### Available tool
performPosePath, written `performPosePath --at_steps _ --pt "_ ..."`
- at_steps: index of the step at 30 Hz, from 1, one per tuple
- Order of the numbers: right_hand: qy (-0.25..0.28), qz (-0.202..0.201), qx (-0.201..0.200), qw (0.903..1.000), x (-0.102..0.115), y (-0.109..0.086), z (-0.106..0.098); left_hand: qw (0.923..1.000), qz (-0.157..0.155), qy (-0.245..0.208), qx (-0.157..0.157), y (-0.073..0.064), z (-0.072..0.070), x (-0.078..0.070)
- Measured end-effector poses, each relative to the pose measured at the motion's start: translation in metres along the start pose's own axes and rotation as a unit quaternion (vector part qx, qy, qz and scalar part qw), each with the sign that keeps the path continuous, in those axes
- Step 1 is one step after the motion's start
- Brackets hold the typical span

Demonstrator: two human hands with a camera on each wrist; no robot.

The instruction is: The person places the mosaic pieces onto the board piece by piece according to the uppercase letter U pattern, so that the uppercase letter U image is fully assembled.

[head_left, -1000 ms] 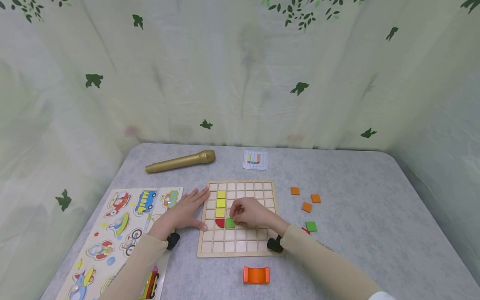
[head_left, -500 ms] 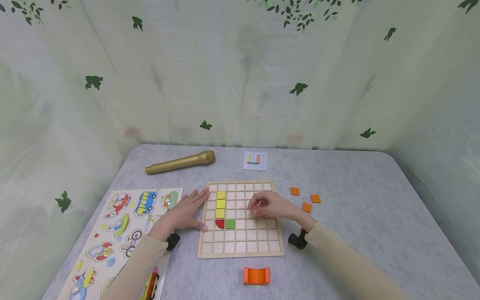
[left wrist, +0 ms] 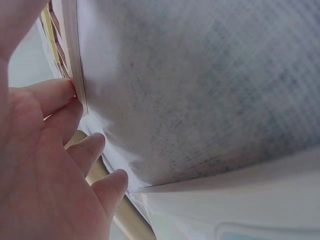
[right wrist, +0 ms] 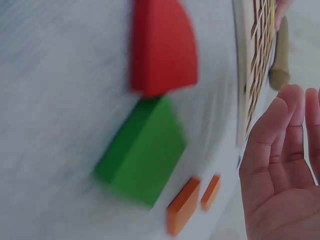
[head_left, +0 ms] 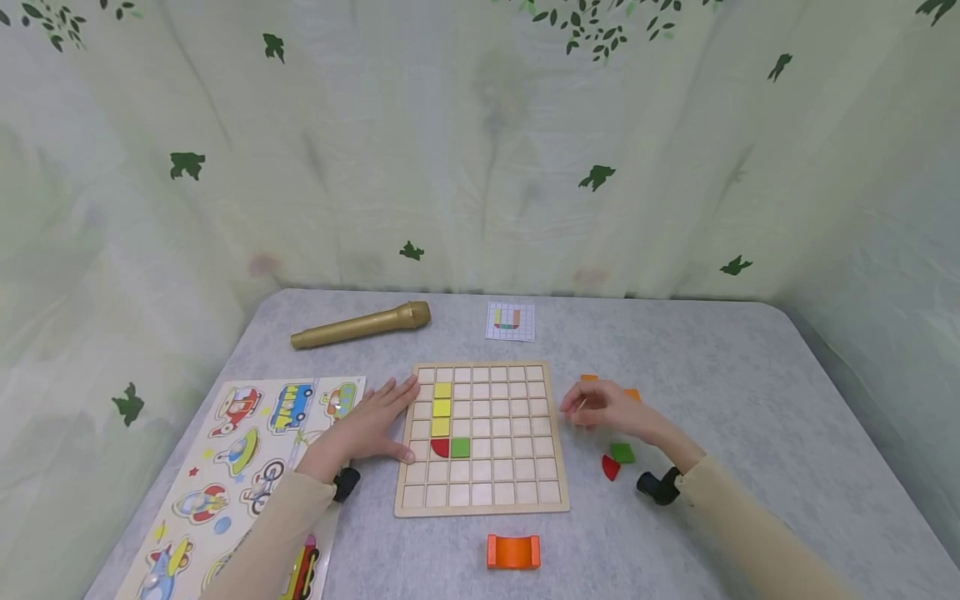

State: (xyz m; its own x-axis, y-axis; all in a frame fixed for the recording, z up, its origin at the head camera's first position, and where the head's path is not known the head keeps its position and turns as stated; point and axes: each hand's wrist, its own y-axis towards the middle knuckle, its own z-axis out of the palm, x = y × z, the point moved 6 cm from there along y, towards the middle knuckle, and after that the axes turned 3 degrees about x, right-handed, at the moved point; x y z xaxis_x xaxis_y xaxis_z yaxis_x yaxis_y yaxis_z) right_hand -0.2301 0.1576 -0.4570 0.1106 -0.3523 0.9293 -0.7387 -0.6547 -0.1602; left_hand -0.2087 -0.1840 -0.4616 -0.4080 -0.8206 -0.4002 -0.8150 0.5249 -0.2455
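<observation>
A wooden grid board [head_left: 480, 492] lies at the middle of the table. In its left part, yellow square tiles [head_left: 442, 408] form a column above a red quarter-round tile [head_left: 440, 448], with a green square tile [head_left: 460, 447] beside the red one. My left hand [head_left: 367, 427] rests spread along the board's left edge, fingertips at the rim. Right of the board, my right hand [head_left: 611, 408] hovers with loosely bent fingers and nothing between them. Below it lie a loose green tile [right wrist: 147, 150] and a red quarter-round tile [right wrist: 167, 50]; orange tiles [right wrist: 183, 206] are partly hidden behind the hand.
A pattern card [head_left: 511, 322] lies beyond the board, and a gold toy microphone [head_left: 360, 325] at the back left. A picture puzzle board [head_left: 240, 483] sits under the left forearm. An orange curved block [head_left: 513, 552] stands near the front.
My right hand has withdrawn from the green tile on the board and moved right, off the board to above the loose tiles. My left hand has stayed in place.
</observation>
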Motion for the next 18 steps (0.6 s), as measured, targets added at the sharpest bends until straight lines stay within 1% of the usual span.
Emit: performPosePath --at_steps 6,11,15,18 --pt "-0.021 0.025 -0.032 0.9989 -0.017 -0.028 -0.02 1.0 0.003 0.0 -0.001 0.0 0.0 -0.001" --pt "-0.01 0.04 -0.051 0.9978 -0.028 -0.049 -0.034 1.0 0.004 -0.001 -0.001 0.0 0.0 0.0" --pt "-0.014 0.049 -0.06 0.9969 -0.035 -0.062 -0.041 1.0 0.005 0.0 -0.001 0.0 0.0 -0.001" --pt "-0.015 0.044 -0.056 0.9973 -0.036 -0.066 -0.042 1.0 0.006 0.0 -0.001 0.0 0.0 -0.001"
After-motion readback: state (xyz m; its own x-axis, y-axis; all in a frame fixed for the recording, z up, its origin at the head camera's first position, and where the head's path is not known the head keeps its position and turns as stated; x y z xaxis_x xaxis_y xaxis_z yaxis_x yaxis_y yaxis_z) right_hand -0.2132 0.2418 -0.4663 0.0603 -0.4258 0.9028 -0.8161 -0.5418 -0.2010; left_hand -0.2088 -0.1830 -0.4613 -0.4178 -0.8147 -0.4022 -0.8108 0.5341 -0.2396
